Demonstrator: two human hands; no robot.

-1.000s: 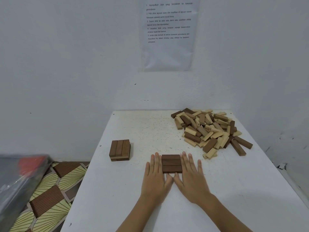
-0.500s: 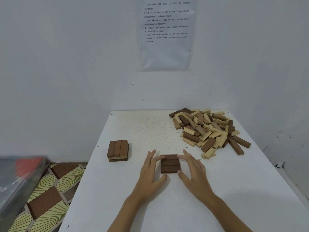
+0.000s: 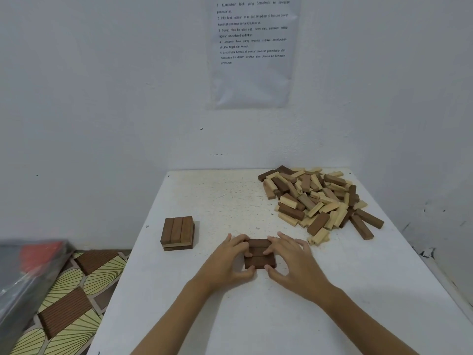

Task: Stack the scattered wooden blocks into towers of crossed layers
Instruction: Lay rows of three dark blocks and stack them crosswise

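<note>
A flat layer of three dark brown blocks [image 3: 260,257] lies on the white table [image 3: 281,316] in front of me. My left hand [image 3: 227,262] clasps its left side, thumb at the near edge and fingers over the far corner. My right hand [image 3: 294,265] clasps the right side the same way, fingertips resting on top. A short tower [image 3: 178,233] of three crossed layers stands at the table's left edge, dark blocks on top and a pale layer beneath. A loose pile of pale and dark blocks [image 3: 317,201] fills the far right corner.
White walls close the table at the back and right. A printed sheet [image 3: 252,49] hangs on the back wall. Left of the table, a patterned floor mat [image 3: 74,301] and a grey plastic-wrapped object [image 3: 23,272] lie below.
Both hands went from lying flat beside the three-block layer to curling around it, fingers now over its far edge and top. The layer stays in place.
</note>
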